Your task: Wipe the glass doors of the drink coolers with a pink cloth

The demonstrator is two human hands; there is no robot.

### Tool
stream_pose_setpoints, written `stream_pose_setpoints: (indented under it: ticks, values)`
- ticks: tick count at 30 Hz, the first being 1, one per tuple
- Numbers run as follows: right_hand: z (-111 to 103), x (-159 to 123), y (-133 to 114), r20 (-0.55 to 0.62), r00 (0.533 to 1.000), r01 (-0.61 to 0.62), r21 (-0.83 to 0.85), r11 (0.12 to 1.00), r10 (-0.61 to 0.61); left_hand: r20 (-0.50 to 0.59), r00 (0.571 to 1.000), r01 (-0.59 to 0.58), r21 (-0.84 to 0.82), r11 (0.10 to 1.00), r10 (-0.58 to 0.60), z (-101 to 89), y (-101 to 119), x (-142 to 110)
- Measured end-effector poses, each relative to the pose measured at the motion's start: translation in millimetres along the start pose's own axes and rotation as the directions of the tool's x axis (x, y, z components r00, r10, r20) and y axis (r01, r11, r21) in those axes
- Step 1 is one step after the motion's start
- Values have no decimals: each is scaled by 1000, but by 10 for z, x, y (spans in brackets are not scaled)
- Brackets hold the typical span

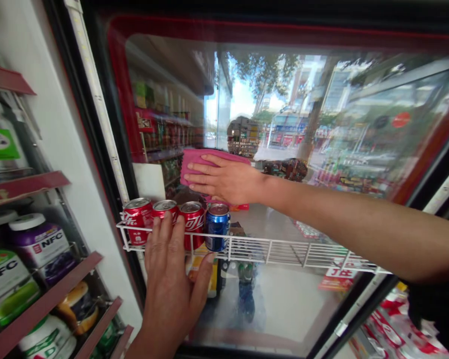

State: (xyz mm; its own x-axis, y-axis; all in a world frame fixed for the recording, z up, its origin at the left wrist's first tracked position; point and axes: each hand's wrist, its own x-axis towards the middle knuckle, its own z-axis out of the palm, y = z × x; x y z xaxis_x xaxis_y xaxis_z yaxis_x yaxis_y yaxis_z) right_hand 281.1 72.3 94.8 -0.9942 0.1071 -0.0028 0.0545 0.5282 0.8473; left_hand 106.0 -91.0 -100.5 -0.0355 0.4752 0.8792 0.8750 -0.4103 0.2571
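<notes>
Head view: right hand (235, 179) lies flat, open, on pink cloth (193, 157) against glass door (292, 299), above wire rack's (249, 238) left end. Cloth looks light, soft; palm-flat hold suits. Left hand (170, 279) open by red cans (192, 224).

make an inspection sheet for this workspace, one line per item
Surface: glass door, reflections across it
Job's things: pink cloth, against the glass
Clutter: three red cans and one blue can in the white wire rack
Hands: right hand flat on the cloth, fingers spread; left hand open in front of the red cans, contact unclear
Cables: nothing seen
Surroundings: bottles on shelves at left; red and white packages at lower right
</notes>
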Motion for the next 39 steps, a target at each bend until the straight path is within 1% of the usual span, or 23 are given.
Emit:
stream_pose_setpoints:
  ticks: [2, 4, 9, 14, 16, 18, 20, 22, 23, 25, 27, 30, 33, 39]
  values:
    - [-3, -190, -28, 1, 1000, -25, 8, 1000, 25, 9, 1000, -5, -6, 1000, 5, 67, 94, 13]
    - [17, -379, -55, -27, 998, -51, 12, 999, 52, 16, 1000, -10, -18, 1000, 11, 129, 185, 18]
    - [143, -840, -145, -92, 993, -73, 17, 997, 75, 49, 998, -36, -49, 998, 39, 256, 415, 19]
    - [292, -1376, -298, -127, 991, -39, 3, 999, 39, 50, 997, -50, -60, 997, 53, 370, 657, 6]
    - [348, -1590, -364, -145, 989, -12, -29, 1000, 7, 54, 997, -51, -63, 997, 54, 390, 710, -17]
    - [395, -1733, -415, -158, 987, 8, -70, 998, -19, 56, 997, -52, -56, 997, 55, 383, 720, -48]
    - [428, -1760, -446, -168, 984, 35, -111, 993, -54, 56, 997, -51, -43, 998, 54, 353, 698, -83]
    - [435, -1667, -469, -177, 978, 79, -154, 985, -107, 59, 997, -46, -25, 999, 47, 313, 672, -117]
    - [428, -1587, -483, -163, 976, 112, -175, 978, -141, 62, 997, -41, -15, 999, 41, 296, 667, -132]
    - [402, -1405, -515, -97, 973, 187, -200, 962, -209, 67, 998, -23, 4, 1000, 23, 276, 687, -162]
    - [383, -1250, -549, -15, 968, 243, -188, 952, -250, 71, 997, 0, 6, 1000, 0, 281, 753, -190]
    - [391, -1168, -585, 38, 967, 256, -141, 956, -253, 80, 997, 13, -13, 1000, -12, 325, 906, -228]
    - [403, -1289, -611, 57, 970, 239, -75, 968, -235, 90, 996, 14, -18, 1000, -12, 388, 1066, -253]
    - [339, -1803, -655, 103, 982, 155, 61, 986, -161, 108, 994, -12, -34, 999, 15, 548, 1347, -315]
